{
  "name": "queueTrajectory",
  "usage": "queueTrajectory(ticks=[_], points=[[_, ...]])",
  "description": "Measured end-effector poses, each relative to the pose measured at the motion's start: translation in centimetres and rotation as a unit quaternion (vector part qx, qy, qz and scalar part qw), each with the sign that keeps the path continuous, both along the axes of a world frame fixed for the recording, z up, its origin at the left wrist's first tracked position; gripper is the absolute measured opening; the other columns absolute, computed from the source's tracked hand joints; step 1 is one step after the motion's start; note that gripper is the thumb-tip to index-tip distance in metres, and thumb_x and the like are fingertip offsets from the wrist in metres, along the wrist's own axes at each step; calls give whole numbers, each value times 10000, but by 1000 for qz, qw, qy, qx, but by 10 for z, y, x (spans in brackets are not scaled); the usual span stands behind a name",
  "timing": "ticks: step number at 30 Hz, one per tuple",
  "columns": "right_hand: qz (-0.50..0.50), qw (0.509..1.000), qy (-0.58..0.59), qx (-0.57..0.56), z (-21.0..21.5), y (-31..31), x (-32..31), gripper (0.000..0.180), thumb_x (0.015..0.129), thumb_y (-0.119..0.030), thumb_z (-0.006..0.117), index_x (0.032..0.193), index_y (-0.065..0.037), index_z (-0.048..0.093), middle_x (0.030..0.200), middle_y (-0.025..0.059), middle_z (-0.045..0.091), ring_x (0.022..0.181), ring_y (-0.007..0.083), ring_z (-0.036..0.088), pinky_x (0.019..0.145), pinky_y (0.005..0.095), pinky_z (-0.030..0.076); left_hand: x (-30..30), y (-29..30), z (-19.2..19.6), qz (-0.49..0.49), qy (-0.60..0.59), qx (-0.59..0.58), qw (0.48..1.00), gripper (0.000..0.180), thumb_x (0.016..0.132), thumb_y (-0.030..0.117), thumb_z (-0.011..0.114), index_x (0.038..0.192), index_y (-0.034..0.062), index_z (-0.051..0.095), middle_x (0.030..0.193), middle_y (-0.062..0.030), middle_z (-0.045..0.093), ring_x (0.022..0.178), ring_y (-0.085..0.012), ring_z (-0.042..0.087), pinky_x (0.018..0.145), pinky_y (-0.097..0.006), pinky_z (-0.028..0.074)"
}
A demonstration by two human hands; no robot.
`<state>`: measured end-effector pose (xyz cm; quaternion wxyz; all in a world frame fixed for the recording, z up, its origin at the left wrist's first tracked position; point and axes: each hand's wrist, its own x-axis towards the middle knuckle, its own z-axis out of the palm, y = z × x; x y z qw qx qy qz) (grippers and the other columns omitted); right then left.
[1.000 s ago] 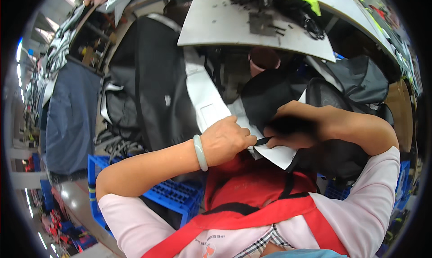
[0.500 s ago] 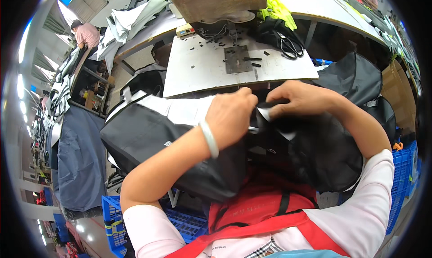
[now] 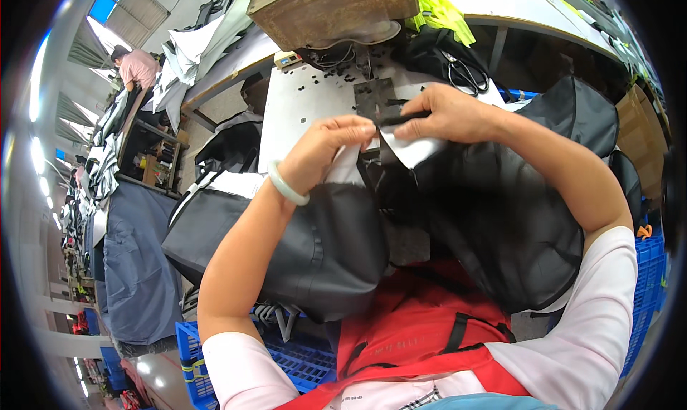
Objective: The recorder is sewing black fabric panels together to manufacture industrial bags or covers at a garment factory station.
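Black coated fabric (image 3: 322, 245) with a white underside hangs over the near edge of the white machine table (image 3: 286, 116) and across my lap. My left hand (image 3: 322, 152), with a pale bangle on its wrist, pinches an edge of it just in front of the metal plate (image 3: 366, 95). To the right, my right hand (image 3: 451, 116) is closed on the black fabric's other part (image 3: 501, 217), where a white corner (image 3: 415, 151) shows under the fingers. A dark strip lies by the right fingertips; whether they grip it too is unclear.
A brown boxy machine part (image 3: 333, 13) overhangs the table. Black-handled scissors (image 3: 465, 75) lie at the back right beside bright yellow fabric (image 3: 444, 13). Blue crates (image 3: 647, 281) stand low on both sides. Grey fabric (image 3: 139, 252) hangs at left; a person (image 3: 136, 68) works farther off.
Both hands have moved up toward the metal plate, bringing the fabric edges with them. The left hand has also shifted left, and more of the white corner shows under the right hand.
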<state>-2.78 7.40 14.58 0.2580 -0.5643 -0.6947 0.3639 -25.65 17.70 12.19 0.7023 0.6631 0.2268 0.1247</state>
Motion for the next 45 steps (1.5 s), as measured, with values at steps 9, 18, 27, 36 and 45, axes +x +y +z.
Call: queueTrajectory(ticks=[9,18,27,36,45], points=[[-52,997,-28,-55,-11,26,15,366,820,-361,711,905,-5,728,695,50,616,702,126,538,680,295,441,24,24,-10,86,108,42,990,281,880,108,674,1096,-70,662,968,-83,694,875,-112,634,806,-231,484],[-91,995,20,-27,-34,71,30,379,835,-347,730,966,9,734,768,11,645,727,76,520,685,274,435,47,59,-16,146,59,75,985,264,815,67,720,1014,-104,685,894,-120,709,770,-141,654,716,-247,516],[-77,995,14,-60,-40,87,37,384,843,-355,730,954,13,731,765,4,650,726,75,538,695,269,447,53,71,-21,179,75,43,980,315,810,68,727,1055,-119,661,882,-132,701,679,-147,650,556,-250,517],[-105,992,24,-70,-42,101,44,514,813,-377,735,1168,-10,681,1065,106,690,979,173,609,897,302,450,56,81,-17,165,72,64,982,292,856,55,669,1102,-102,647,976,-135,698,841,-178,658,788,-272,526],[-35,999,-24,13,-38,11,65,571,854,-405,683,1341,-135,560,1179,68,634,1024,180,566,909,321,455,21,54,-31,114,24,141,983,314,881,219,659,1020,-61,693,918,-69,699,845,-99,597,745,-233,464]])
